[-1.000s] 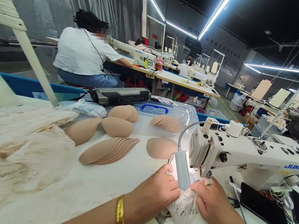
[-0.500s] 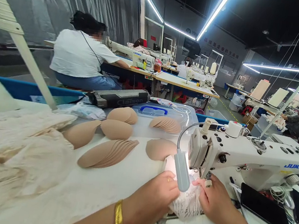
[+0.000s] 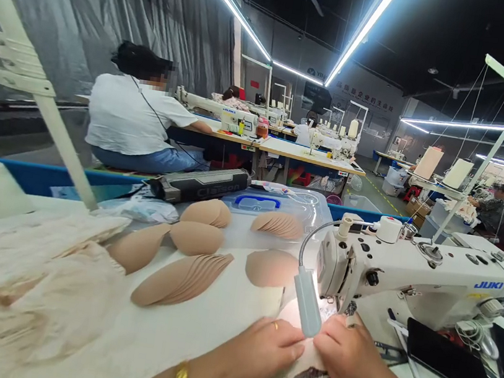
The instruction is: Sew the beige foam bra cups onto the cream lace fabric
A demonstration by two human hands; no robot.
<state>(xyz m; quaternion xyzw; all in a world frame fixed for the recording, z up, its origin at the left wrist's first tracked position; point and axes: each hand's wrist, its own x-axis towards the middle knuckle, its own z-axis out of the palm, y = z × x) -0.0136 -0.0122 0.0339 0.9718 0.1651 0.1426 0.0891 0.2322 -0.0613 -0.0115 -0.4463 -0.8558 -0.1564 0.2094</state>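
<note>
The left hand and right hand lay flat, fingers pressed on a pale lacy fabric piece under the white metal sewing machine. Smooth tan domed foam cups fanned across the white surface.

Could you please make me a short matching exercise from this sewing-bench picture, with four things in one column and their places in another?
Things:
1. left hand
2. right hand
3. fanned stack of tan cups
4. black tablet

Places:
A. flat on the table, right of the sewing machine's needle end
B. pressing the fabric piece from the left
C. pressing the fabric piece from the right
D. on the white table, left of the lamp

Pairs: 1-B, 2-C, 3-D, 4-A
</note>
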